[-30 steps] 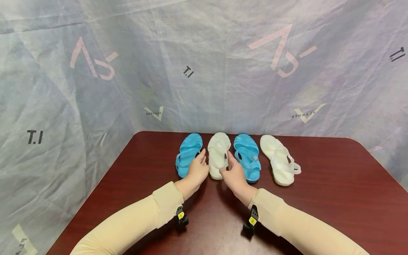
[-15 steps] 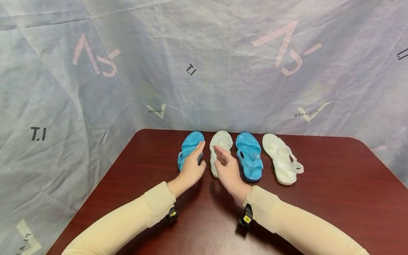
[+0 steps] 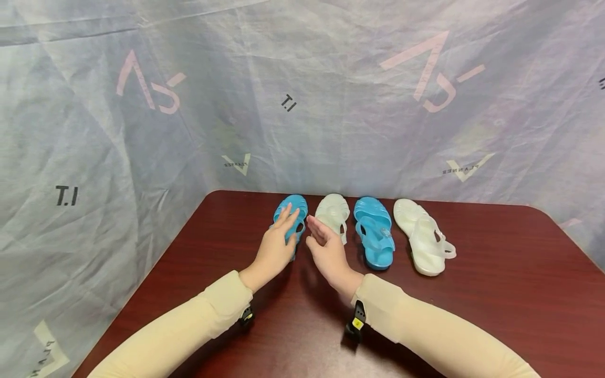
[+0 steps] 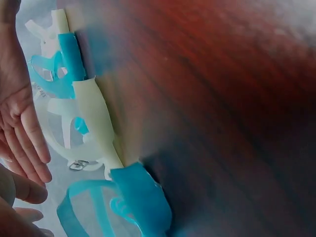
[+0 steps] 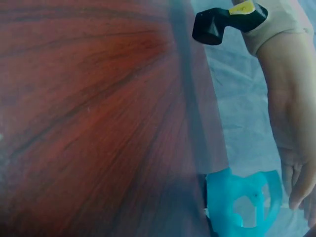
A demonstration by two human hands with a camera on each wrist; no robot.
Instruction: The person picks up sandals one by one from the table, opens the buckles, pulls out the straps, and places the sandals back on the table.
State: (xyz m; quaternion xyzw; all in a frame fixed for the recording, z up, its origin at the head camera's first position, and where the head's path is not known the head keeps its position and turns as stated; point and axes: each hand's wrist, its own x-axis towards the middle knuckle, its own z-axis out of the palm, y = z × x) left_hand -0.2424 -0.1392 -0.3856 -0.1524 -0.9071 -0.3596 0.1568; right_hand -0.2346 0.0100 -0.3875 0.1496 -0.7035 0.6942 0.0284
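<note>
Two blue jelly sandals and two white ones stand in an alternating row at the back of the table. Over the leftmost blue sandal (image 3: 295,202) hangs my left hand (image 3: 271,247), fingers spread and holding nothing. My right hand (image 3: 329,254) is raised before the left white sandal (image 3: 334,207), its fingers straight, and hides that sandal's heel part. To its right lie the other blue sandal (image 3: 375,231) and the tilted white sandal (image 3: 424,239). In the left wrist view, the nearest blue sandal (image 4: 140,200) and the white sandal (image 4: 96,113) show side-on, apart from the hands.
The dark red wooden table (image 3: 496,294) reaches back to a grey printed cloth (image 3: 321,105) hanging behind it. A small black camera (image 3: 353,328) is strapped to the right wrist, and another (image 3: 247,315) to the left.
Both hands have lifted off the left white sandal and drifted left. The left hand has come over the leftmost blue sandal. The sandals keep their places in the row.
</note>
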